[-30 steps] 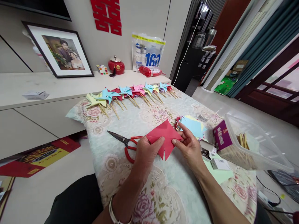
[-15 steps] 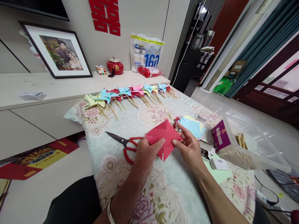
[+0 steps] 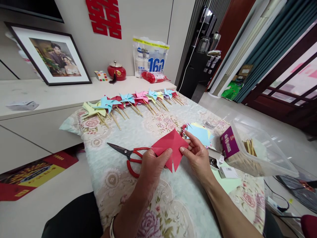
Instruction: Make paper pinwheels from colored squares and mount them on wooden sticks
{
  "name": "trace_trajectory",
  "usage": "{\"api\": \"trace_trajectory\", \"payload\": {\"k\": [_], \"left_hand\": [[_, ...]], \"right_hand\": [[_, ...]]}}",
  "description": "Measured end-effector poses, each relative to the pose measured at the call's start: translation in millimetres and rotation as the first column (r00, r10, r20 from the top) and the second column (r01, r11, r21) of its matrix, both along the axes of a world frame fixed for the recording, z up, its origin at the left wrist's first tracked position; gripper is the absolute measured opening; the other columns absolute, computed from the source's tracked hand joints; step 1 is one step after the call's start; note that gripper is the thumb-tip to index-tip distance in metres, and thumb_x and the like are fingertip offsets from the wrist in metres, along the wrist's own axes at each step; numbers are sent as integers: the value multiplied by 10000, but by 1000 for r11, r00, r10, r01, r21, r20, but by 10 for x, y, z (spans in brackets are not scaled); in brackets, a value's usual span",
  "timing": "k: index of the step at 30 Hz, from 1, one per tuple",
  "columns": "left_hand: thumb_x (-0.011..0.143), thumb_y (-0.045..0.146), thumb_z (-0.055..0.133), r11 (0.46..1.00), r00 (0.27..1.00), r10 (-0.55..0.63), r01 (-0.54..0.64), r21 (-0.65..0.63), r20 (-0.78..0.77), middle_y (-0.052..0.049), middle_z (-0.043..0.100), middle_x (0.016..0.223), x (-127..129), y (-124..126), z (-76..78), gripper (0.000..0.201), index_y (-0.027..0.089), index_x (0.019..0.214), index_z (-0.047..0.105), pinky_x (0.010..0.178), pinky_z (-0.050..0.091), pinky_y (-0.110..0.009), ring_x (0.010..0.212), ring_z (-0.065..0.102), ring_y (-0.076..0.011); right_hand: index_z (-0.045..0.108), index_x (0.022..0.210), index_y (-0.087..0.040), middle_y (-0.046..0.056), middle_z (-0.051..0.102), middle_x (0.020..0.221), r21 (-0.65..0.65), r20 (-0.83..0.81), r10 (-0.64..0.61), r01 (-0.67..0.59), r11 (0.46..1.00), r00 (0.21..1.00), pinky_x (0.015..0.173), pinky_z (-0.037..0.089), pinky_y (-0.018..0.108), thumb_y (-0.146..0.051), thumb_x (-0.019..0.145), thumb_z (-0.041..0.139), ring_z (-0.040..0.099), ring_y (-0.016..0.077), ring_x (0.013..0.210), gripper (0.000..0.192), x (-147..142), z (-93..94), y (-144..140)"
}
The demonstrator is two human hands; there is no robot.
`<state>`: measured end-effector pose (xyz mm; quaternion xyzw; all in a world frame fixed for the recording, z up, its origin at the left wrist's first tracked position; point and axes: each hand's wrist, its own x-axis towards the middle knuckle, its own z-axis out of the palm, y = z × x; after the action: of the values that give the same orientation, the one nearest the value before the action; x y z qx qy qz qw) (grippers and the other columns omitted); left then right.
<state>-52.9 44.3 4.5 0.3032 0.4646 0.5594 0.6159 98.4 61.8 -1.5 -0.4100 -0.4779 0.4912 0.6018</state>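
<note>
A red square of paper (image 3: pixel 170 142), with slits cut in from its corners, is held up over the table between my two hands. My left hand (image 3: pixel 155 163) pinches its left side, thumb on top. On its right corner my right hand (image 3: pixel 196 155) has the thumb and fingers closed. Red-handled scissors (image 3: pixel 128 155) lie beside my left hand, blades pointing away to the left. Past my right hand lies a stack of coloured paper sheets (image 3: pixel 198 134), and a small open box of metal pins (image 3: pixel 213 162) sits near that wrist.
Finished paper pinwheels on sticks (image 3: pixel 127 99) lie in a row along the table's far edge. A clear plastic bin (image 3: pixel 269 158) with wooden sticks stands at the right, next to a small white box (image 3: pixel 228 172). A flowered cloth (image 3: pixel 116 205) covers the table.
The red paper stays between both hands, its lower slit now spread a little wider. The view has shifted slightly to the right.
</note>
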Motion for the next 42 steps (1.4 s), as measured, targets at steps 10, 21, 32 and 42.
{"api": "trace_trajectory", "payload": {"k": [10, 21, 32, 42], "left_hand": [[638, 325, 781, 993, 982, 107, -113, -33, -156, 3, 668, 567, -3, -4, 1, 223, 127, 733, 746, 481, 451, -234, 499, 560, -135], [607, 274, 790, 991, 988, 128, -132, -30, -90, -15, 726, 638, 12, -4, 105, 163, 153, 707, 745, 552, 498, -258, 606, 653, -184], [621, 280, 769, 994, 983, 113, -111, 22, -147, 15, 610, 472, 22, -13, 104, 157, 187, 558, 659, 618, 521, -284, 700, 685, -240], [635, 312, 796, 998, 960, 27, -13, 54, -277, -49, 756, 715, 1, -27, 107, 217, 150, 778, 779, 620, 511, -292, 670, 668, -225]], "right_hand": [[647, 1268, -291, 13, 720, 974, -5, -11, 4, -4, 1000, 1000, 791, 554, 314, -245, 704, 860, 664, 170, 860, 605, -33, 9, -27], [696, 1194, -257, 45, 741, 1003, -130, -112, -2, -12, 991, 994, 757, 555, 338, -248, 612, 900, 670, 202, 831, 617, -23, 28, 5], [682, 1227, -228, 6, 743, 869, -174, -134, -18, -5, 985, 991, 695, 526, 280, -239, 604, 888, 640, 144, 694, 657, -6, 44, 19], [680, 1221, -242, 3, 759, 873, -185, -137, -26, 0, 983, 990, 678, 547, 305, -246, 599, 888, 661, 153, 669, 656, -14, 77, 6]]}}
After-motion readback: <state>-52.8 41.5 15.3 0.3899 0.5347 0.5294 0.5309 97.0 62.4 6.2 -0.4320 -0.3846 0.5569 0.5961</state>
